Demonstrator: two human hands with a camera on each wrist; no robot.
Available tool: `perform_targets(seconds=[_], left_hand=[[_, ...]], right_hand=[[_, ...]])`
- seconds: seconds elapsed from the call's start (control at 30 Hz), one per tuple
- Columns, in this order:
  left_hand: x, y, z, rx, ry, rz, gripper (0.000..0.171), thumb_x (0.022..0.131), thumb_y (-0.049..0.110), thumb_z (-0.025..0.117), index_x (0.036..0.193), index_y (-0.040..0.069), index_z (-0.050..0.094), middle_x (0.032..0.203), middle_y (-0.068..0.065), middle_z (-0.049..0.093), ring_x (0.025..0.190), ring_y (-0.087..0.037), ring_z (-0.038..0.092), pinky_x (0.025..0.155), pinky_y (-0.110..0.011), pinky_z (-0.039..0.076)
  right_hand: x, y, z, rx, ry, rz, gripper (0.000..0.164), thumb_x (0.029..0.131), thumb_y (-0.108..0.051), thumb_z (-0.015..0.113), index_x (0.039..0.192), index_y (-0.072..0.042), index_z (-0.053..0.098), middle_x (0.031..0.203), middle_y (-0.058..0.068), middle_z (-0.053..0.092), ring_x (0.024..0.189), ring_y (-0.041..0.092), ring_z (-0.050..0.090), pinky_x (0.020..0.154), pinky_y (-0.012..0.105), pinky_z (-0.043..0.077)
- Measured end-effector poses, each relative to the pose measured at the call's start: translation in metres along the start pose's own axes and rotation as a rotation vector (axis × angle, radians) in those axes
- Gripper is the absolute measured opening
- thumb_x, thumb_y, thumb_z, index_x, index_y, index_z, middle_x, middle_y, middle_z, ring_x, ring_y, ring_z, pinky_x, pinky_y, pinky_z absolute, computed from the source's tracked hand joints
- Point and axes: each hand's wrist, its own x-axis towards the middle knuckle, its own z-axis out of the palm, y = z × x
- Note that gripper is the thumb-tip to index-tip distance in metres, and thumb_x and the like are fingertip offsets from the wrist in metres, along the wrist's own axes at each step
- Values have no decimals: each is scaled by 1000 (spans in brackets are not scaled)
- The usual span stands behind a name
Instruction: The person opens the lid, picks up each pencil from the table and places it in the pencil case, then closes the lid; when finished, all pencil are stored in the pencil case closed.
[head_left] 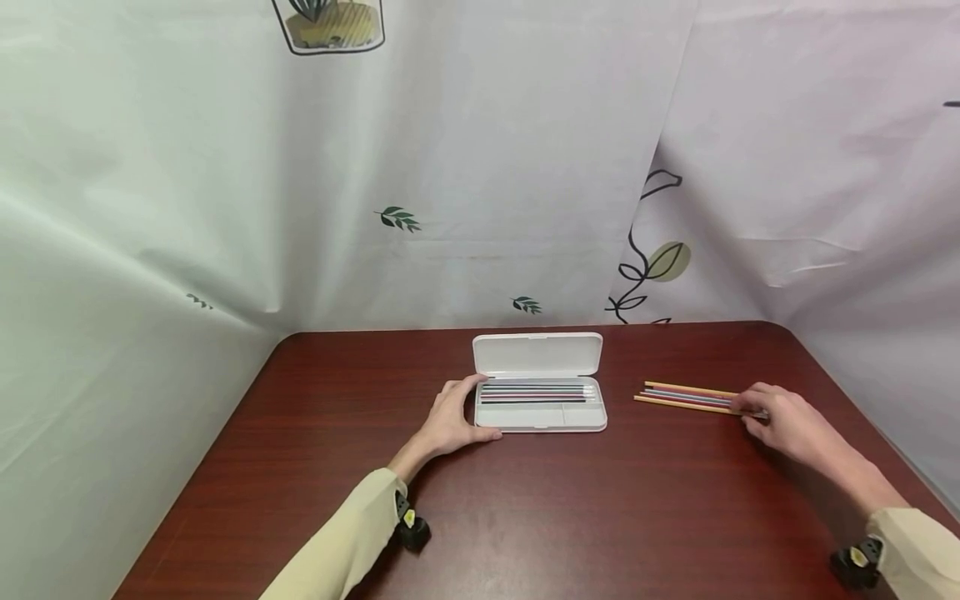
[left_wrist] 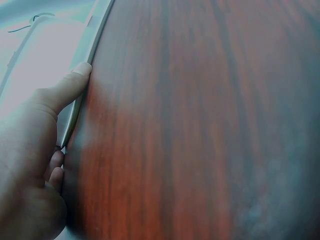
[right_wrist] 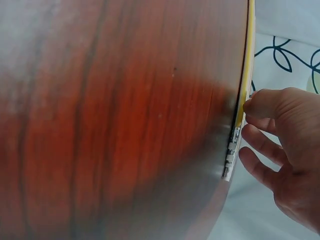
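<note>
A white pencil case [head_left: 540, 418] lies with its lid [head_left: 537, 355] raised, and several dark and red pencils [head_left: 534, 393] rest in its back compartment. My left hand [head_left: 447, 419] grips the case's left end, its thumb on the front edge and its fingers at the back corner; in the left wrist view the thumb [left_wrist: 72, 85] presses the rim. To the right, several loose pencils [head_left: 682, 397], yellow, red and blue-grey, lie side by side on the table. My right hand [head_left: 787, 422] pinches a yellow pencil [right_wrist: 245, 75] near their right, eraser ends.
The dark red wooden table [head_left: 600, 517] has rounded far corners. A pale cloth [head_left: 480, 167] with leaf drawings hangs right behind it and along both sides. Bare tabletop lies between the case and the loose pencils.
</note>
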Motion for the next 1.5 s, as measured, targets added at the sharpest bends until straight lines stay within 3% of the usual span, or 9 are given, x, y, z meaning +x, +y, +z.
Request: perform_targets(seconds=[0.37, 0.77, 1.23, 1.5], left_hand=[[-1, 1, 0, -8, -6, -8, 89, 67, 36, 93, 143, 20, 50, 131, -12, 53, 123, -33, 45, 98, -54, 37], [-2, 0, 2, -6, -2, -13, 88, 67, 36, 93, 143, 20, 50, 132, -13, 52, 122, -35, 45, 97, -55, 38], [-3, 1, 1, -9, -1, -10, 88, 66, 36, 93, 142, 20, 51, 129, -12, 53, 121, -34, 46, 96, -54, 39], [-1, 1, 0, -3, 5, -4, 89, 66, 36, 93, 142, 20, 51, 130, -11, 54, 122, -33, 45, 97, -53, 37]], right_hand=[[2, 0, 2, -11, -20, -22, 28, 67, 8, 82, 84, -10, 71, 85, -2, 62, 74, 23, 61, 62, 42, 50], [5, 3, 4, -22, -9, -99, 33, 62, 11, 79, 82, -12, 67, 79, -9, 53, 67, 7, 48, 55, 33, 43], [7, 1, 2, -32, -73, -49, 30, 66, 11, 78, 83, -11, 67, 77, -8, 51, 67, 8, 45, 54, 33, 41], [10, 2, 2, -13, -35, -103, 34, 61, 12, 78, 84, -11, 66, 76, -7, 50, 66, 6, 43, 54, 32, 39]])
